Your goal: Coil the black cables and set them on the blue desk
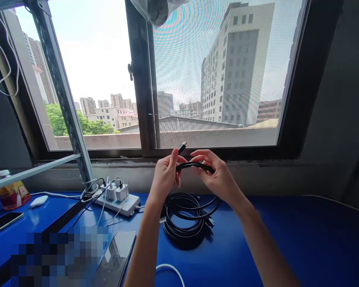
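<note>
1. Head view: a black cable [194, 165] is held up in front of the window sill, between both hands. Its plug end [182, 147] sticks up just above the left thumb.
2. The left hand [165, 175] is pinched shut on the cable near that plug. The right hand [217, 173] is closed around the same short loop a little further along. The two hands are close together, almost touching.
3. How far along: most of the cable already lies wound in a coil [185, 218] on the blue table [302, 239], directly below the hands. Only the last stretch, rising from the coil to the fingers, is loose. I judge the winding largely done, with this end left to gather or secure.
4. Looks: the cable is thin, glossy black and flexible. Its coil is loose and uneven, with a connector [210, 222] showing at its right edge.
5. Around it: a white power strip [119, 201] with chargers plugged in sits left of the coil. A phone [115, 259] lies near the left forearm. A white cable [170, 271] curls at the bottom edge. Far left stand a bottle [10, 191] and a second phone [2, 223].
</note>
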The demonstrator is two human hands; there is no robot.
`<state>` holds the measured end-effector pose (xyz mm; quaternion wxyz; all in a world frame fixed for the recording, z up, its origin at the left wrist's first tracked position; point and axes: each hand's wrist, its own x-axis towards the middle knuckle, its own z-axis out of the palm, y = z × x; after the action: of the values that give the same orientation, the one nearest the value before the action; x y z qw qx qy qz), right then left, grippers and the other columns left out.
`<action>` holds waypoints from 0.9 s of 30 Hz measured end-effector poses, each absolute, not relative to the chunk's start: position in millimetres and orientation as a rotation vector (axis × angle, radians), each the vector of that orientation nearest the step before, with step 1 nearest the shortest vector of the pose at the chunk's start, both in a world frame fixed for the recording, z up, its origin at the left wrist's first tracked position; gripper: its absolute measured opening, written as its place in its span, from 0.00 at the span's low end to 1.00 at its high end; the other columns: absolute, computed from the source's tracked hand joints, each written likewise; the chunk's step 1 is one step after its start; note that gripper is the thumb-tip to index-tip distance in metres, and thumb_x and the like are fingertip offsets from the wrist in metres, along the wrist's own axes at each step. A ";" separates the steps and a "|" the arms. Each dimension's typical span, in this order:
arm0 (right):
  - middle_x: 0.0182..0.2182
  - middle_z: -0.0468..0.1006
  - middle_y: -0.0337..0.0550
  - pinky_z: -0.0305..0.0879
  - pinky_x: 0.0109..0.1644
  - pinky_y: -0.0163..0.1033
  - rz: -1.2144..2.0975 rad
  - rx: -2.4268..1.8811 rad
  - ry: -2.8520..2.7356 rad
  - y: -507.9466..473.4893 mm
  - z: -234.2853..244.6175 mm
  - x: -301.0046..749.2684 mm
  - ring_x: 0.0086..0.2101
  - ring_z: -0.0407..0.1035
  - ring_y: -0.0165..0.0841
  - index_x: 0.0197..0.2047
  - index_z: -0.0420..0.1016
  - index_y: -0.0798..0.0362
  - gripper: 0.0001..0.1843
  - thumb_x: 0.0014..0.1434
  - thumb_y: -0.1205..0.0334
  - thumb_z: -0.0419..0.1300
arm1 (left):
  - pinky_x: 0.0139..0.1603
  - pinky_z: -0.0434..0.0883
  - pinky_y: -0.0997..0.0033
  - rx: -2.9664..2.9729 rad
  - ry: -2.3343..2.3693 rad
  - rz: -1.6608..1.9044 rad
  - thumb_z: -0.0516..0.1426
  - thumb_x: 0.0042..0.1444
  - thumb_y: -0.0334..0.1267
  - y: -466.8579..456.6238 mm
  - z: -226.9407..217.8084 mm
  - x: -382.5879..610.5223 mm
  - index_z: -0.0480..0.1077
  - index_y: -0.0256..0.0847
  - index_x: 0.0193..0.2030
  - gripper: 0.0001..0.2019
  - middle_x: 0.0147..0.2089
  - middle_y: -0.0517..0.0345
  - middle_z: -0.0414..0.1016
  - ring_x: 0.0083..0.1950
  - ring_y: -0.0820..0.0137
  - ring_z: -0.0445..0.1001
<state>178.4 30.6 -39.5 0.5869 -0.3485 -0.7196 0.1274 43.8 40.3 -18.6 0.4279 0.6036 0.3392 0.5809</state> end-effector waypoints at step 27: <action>0.38 0.74 0.42 0.67 0.27 0.35 -0.034 -0.796 -1.417 15.0 -24.6 183.8 0.26 0.67 0.28 0.45 0.71 0.50 0.23 0.47 0.52 0.65 | 0.10 0.39 0.80 1.323 0.842 1.508 0.61 0.41 0.45 45.5 -27.2 46.6 0.50 0.40 0.09 0.25 0.07 0.69 0.46 0.08 0.85 0.43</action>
<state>183.8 15.0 -24.6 0.6875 -0.3556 -0.6330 -0.0153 46.6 45.5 -27.2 0.4644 0.5385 0.3428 0.6139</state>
